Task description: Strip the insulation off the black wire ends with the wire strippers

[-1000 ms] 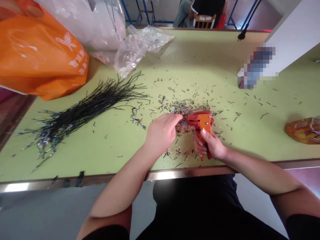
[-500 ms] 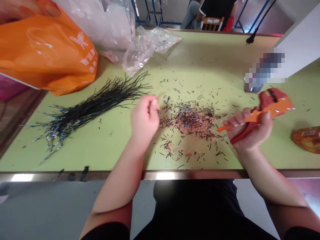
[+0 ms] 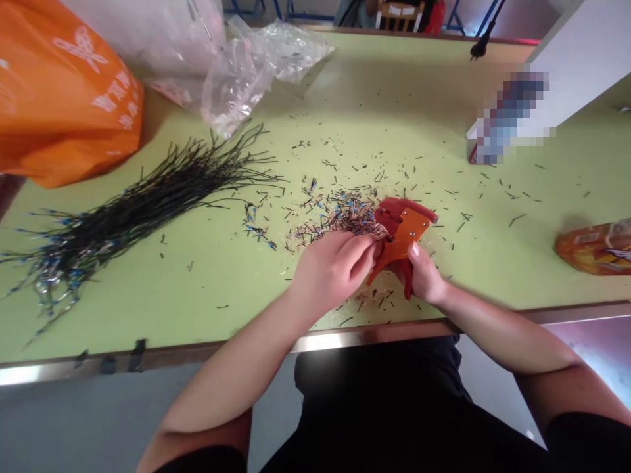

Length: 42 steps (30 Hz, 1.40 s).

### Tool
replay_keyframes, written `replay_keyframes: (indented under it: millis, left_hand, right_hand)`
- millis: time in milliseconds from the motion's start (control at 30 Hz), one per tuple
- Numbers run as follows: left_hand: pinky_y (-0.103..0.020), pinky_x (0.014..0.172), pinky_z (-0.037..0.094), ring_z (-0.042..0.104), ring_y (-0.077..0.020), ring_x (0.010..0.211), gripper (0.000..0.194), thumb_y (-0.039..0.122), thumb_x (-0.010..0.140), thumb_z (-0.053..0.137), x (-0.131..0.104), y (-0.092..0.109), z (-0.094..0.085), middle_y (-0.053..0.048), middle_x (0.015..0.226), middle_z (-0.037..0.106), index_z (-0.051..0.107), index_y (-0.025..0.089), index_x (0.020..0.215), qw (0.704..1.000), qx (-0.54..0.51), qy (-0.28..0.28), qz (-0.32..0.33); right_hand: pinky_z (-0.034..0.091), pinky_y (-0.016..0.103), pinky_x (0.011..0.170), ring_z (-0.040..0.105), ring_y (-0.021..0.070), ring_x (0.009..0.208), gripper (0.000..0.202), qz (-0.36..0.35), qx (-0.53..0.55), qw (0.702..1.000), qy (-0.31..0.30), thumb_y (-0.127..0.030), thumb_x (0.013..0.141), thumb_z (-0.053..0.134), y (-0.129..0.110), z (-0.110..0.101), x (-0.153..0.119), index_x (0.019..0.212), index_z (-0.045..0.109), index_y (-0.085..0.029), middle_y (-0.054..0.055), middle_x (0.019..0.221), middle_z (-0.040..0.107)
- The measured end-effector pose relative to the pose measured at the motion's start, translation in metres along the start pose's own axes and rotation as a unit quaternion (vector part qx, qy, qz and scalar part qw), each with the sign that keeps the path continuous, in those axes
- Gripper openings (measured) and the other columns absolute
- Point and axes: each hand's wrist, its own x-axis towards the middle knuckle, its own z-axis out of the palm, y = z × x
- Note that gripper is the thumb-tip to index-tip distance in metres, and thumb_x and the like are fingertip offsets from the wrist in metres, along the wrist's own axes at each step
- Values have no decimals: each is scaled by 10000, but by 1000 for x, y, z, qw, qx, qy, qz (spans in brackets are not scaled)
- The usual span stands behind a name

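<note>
Lying toward 10 o'clock from the left hand, the bundle of black wires has its long axis running from 8 to 2 o'clock, and that hand is the nearer one. Its slim, matte strands fan out loosely at the 2 o'clock end; blue tips and glints of bare metal show at the other. The right hand has its grip wrapped around the orange-and-red wire stripper, whose blunt, riveted head faces roughly 9 o'clock and whose handles splay toward 6 and 7 o'clock. The left grip is curled in just beside the head's mouth, but its fingertips are hidden, so I cannot tell whether they pinch anything. Toward 1 o'clock from the left hand, a bristly heap of clippings, black, coppery and flecked with blue, sits on the smooth green desk.
</note>
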Motion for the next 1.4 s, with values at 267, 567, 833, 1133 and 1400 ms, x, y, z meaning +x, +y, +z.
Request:
replay_keyframes:
  millis: [267, 567, 833, 1133, 1400]
  left_hand:
    - [-283, 562, 419, 579, -141, 590, 207, 172, 1032, 535, 1, 8, -3, -1, 655, 648, 645, 207, 860, 1000, -2, 4, 28]
    - [-296, 580, 462, 603, -135, 608, 140, 152, 1024, 552, 1, 9, -4, 23, 716, 720, 631, 202, 919, 998, 1, 7, 58]
    - [-291, 575, 450, 592, -129, 602, 132, 139, 1020, 562, 0, 10, -3, 22, 718, 719, 628, 186, 915, 997, -2, 17, 72]
    - [-285, 573, 438, 583, -127, 596, 113, 133, 1011, 572, 1, 10, -5, 21, 718, 712, 630, 186, 931, 997, -9, 19, 74]
    - [-286, 569, 422, 571, -133, 588, 129, 142, 1020, 558, 0, 11, -6, 18, 687, 685, 635, 183, 924, 997, -16, 13, 76]
  right_hand:
    - [664, 415, 738, 747, 300, 975, 584, -27, 22, 998, 57, -811, 851, 684, 15, -1, 1, 1002, 678, -247, 69, 887, 733]
    - [666, 451, 739, 736, 334, 1001, 572, -25, 33, 992, 116, -803, 788, 758, 5, 6, 0, 1042, 693, -295, 67, 870, 727]
    - [670, 447, 808, 733, 308, 1001, 594, -46, -25, 986, 157, -841, 823, 673, 4, 6, 0, 1021, 691, -281, 70, 945, 743]
    - [663, 487, 783, 717, 348, 1045, 666, -33, -72, 989, 123, -904, 837, 563, 2, 1, 2, 1034, 674, -279, 101, 908, 705]
    - [638, 471, 696, 709, 345, 983, 628, -11, -49, 993, 104, -901, 813, 604, -1, 7, 1, 880, 605, -276, 91, 805, 654]
